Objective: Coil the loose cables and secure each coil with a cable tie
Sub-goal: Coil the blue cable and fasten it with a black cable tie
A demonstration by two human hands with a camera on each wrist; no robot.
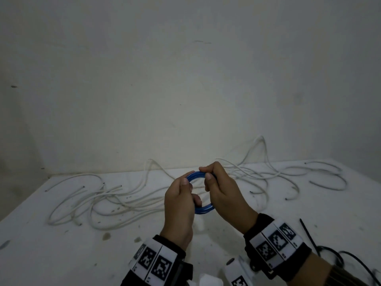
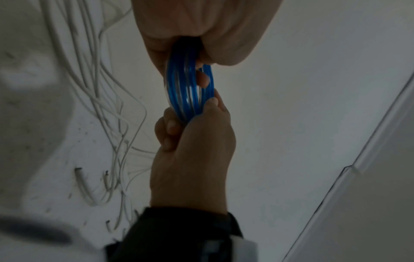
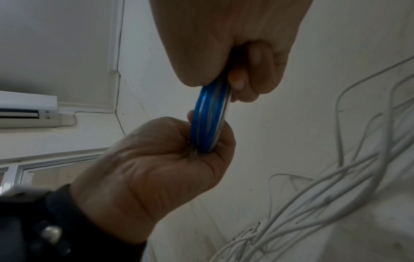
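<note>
Above the middle of the tabletop [image 1: 61, 244], both hands held a small blue coil [image 1: 203, 210] clear of the surface. The left hand [image 1: 179, 205] had its grip closed round the coil's left and lower side, thumb pressed on the upper arc and fingers curled through the ring. The right hand [image 1: 224, 195] had its grip closed on the coil's upper right side, thumb and forefinger pinching the turns together. In the left wrist view the coil [image 2: 190, 88] showed edge-on as several blue turns packed side by side between the left hand [image 2: 192, 159] and the right hand [image 2: 201, 26]; the right wrist view showed the same coil [image 3: 209, 122] clamped between the right hand [image 3: 156, 168] and the left hand [image 3: 235, 44]. Loose white cables [image 1: 123, 201] sprawled across the far half of the tabletop, from the left side to the right far corner. Black cable ties [image 1: 309, 234] lay near the right near edge, beside the right wrist.
</note>
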